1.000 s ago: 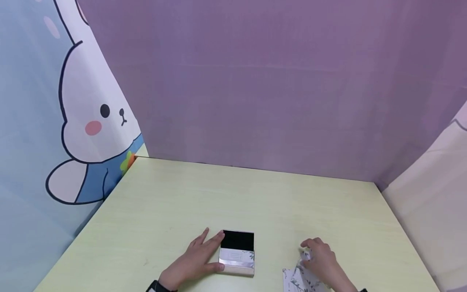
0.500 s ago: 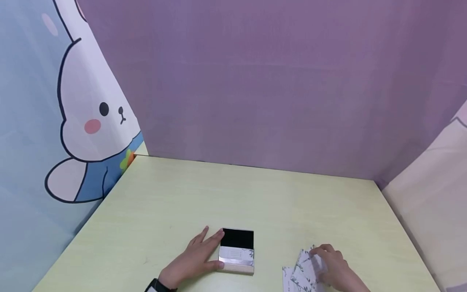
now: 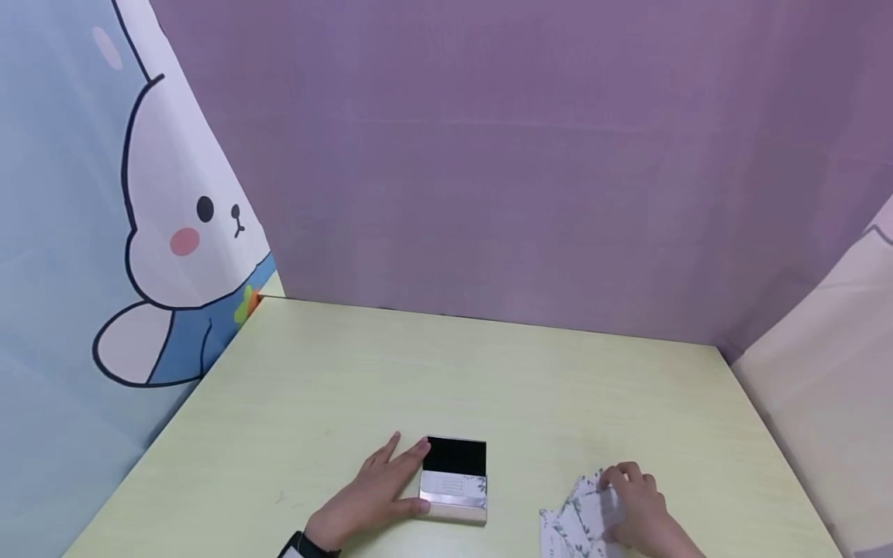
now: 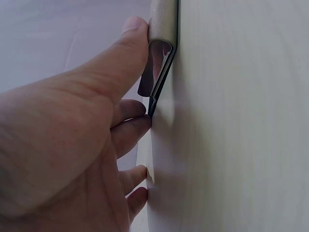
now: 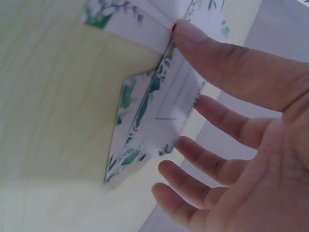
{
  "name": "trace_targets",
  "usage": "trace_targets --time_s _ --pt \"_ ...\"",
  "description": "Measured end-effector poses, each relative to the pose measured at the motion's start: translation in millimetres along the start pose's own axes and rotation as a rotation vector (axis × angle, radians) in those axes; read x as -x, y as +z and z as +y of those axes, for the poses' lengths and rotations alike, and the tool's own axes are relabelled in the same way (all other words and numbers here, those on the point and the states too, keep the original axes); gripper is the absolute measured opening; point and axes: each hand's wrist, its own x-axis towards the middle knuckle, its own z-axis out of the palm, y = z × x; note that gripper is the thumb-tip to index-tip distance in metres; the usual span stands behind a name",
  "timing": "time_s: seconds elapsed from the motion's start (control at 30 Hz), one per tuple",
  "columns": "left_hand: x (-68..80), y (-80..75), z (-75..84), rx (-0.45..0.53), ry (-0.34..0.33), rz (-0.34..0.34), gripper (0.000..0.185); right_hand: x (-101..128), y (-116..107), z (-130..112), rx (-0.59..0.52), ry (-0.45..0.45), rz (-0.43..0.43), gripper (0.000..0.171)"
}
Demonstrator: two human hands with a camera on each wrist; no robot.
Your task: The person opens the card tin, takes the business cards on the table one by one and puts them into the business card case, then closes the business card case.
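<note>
On pale green table (image 3: 488,372), left hand (image 3: 370,496) flat, fingers straight against open black-lined card case (image 3: 453,480), right hand (image 3: 635,511) lifting leaf-printed white cards (image 3: 575,523) between thumb and loosely spread fingers.

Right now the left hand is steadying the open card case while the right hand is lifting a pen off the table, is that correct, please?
Not quite: the right hand is lifting leaf-printed cards, not a pen, as the right wrist view shows. The left hand does steady the open card case.
</note>
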Motion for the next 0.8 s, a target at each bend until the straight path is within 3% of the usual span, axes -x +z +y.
trace_targets --time_s 0.27,0.43,0.5,0.67,0.8 --pt "4.4 -33.1 16.9 0.065 -0.005 -0.009 0.098 -13.0 -12.6 -24.3 -0.063 0.139 -0.078 0.056" --pt "7.3 -94.8 60.5 0.065 -0.031 -0.071 0.093 -23.6 0.6 -16.0 -0.22 0.112 -0.082 0.029" --pt "7.3 -88.8 54.7 0.045 -0.026 -0.071 0.093 -29.1 13.8 -3.3 -0.279 0.046 -0.041 0.027" --pt "6.4 -9.4 -5.4 -0.001 -0.021 -0.025 0.1 -44.2 39.2 16.9 -0.306 -0.122 0.077 0.034" --pt "7.4 -4.4 -8.7 0.005 -0.034 -0.015 0.102 -55.1 44.0 9.6 -0.346 -0.169 0.1 0.038"
